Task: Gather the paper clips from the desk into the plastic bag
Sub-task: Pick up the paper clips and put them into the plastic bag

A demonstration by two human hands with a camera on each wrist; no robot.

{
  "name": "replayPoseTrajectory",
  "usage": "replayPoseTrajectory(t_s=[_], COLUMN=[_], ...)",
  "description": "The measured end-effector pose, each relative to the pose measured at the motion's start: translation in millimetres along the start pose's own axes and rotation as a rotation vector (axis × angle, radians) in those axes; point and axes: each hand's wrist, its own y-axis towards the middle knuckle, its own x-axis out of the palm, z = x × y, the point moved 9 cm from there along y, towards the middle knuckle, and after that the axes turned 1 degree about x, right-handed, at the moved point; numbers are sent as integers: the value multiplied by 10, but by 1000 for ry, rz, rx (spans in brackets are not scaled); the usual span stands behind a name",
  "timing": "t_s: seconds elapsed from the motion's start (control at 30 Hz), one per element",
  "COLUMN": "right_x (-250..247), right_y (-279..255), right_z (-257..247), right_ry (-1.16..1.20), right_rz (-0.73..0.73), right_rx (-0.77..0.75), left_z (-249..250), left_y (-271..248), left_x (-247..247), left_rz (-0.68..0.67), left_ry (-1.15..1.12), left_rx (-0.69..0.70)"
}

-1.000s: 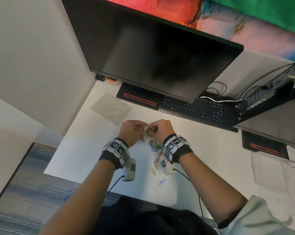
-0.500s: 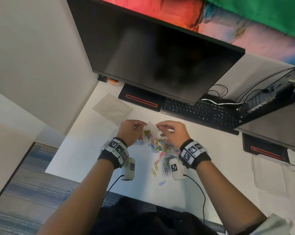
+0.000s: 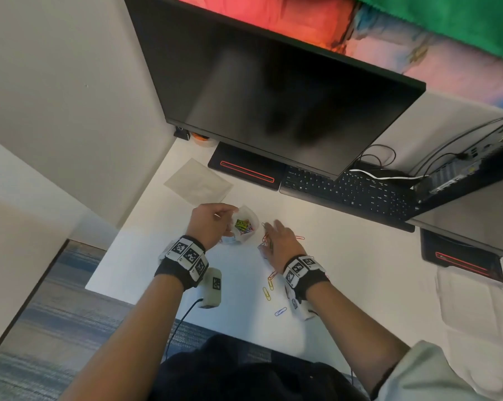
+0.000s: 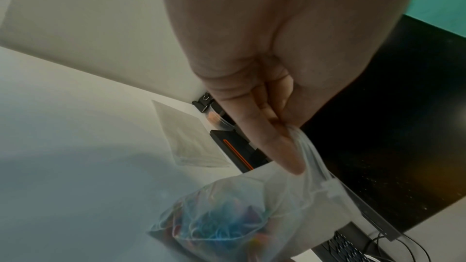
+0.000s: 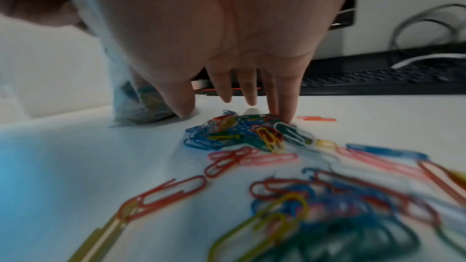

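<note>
A small clear plastic bag (image 3: pixel 246 224) (image 4: pixel 252 214) (image 5: pixel 133 105) stands on the white desk (image 3: pixel 345 261) with coloured paper clips inside. My left hand (image 3: pixel 212 222) (image 4: pixel 279 127) pinches its rim and holds the mouth wide. To its right, my right hand (image 3: pixel 276 238) (image 5: pixel 242 103) lies flat over a pile of coloured paper clips (image 5: pixel 247 132), fingers straight and fingertips down on the desk and the pile. More loose paper clips (image 3: pixel 269 287) (image 5: pixel 327 196) are scattered under and behind that wrist, nearer the desk's front edge.
A dark monitor (image 3: pixel 273 91) overhangs a black keyboard (image 3: pixel 345 192) and the monitor's black base with a red stripe (image 3: pixel 247 170) behind my hands. A flat clear sleeve (image 3: pixel 198 180) lies at the back left. Cables and a second black base (image 3: pixel 461 256) sit at the right.
My right hand left the bag's mouth, swung right and came down flat on the clip pile. The left hand kept hold of the bag, whose mouth now gapes wider.
</note>
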Motion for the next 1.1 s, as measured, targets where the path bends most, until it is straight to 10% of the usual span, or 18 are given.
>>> replayPoseTrajectory(t_s=[0.33, 0.57, 0.8, 1.1], right_x=[80, -439, -591, -766], right_y=[25, -174, -210, -80], right_z=[31, 745, 115, -299], right_ry=[-166, 800, 1675, 619], right_rz=[-22, 202, -9, 213], right_rx=[-189, 431, 333, 123], left_z=[-45, -22, 88, 146], left_y=[-11, -32, -47, -51], left_x=[31, 162, 360, 462], left_rz=[-1, -31, -65, -97], left_ry=[-10, -30, -11, 18], left_rx=[0, 12, 11, 42])
